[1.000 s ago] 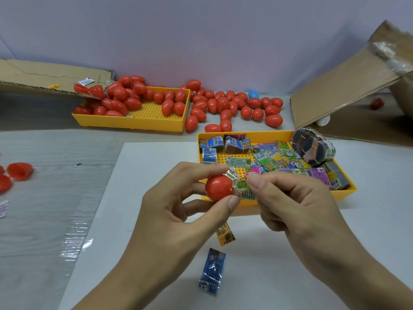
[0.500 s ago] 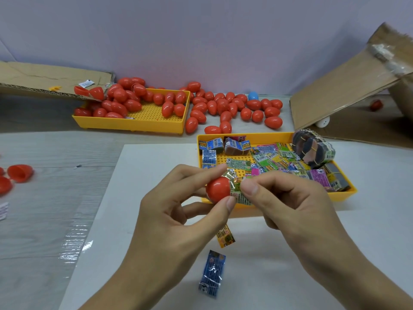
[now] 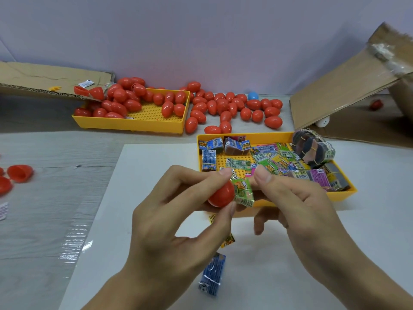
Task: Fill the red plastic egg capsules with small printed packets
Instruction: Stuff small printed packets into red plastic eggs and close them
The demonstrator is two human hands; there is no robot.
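Observation:
My left hand point(image 3: 178, 222) pinches a red egg capsule half point(image 3: 221, 194) between thumb and fingers, its mouth turned right. A green printed packet point(image 3: 243, 193) sticks out of that mouth, and my right hand point(image 3: 297, 209) pinches it with thumb and fingers. Just behind the hands stands a yellow tray point(image 3: 344, 196) holding several printed packets. A blue packet point(image 3: 212, 277) and an orange packet point(image 3: 228, 241) lie on the white board below the hands.
A second yellow tray point(image 3: 134, 124) at the back left holds several red eggs, with more loose eggs point(image 3: 234, 108) and one blue egg point(image 3: 252, 95) beside it. Open red halves point(image 3: 19, 173) lie at the far left. Cardboard flaps point(image 3: 342, 95) lean at the back right.
The green packet, earlier hidden by my fingers, now shows clearly at the capsule mouth. Both hands have stayed above the tray's front edge, and my right fingers have shifted on the packet.

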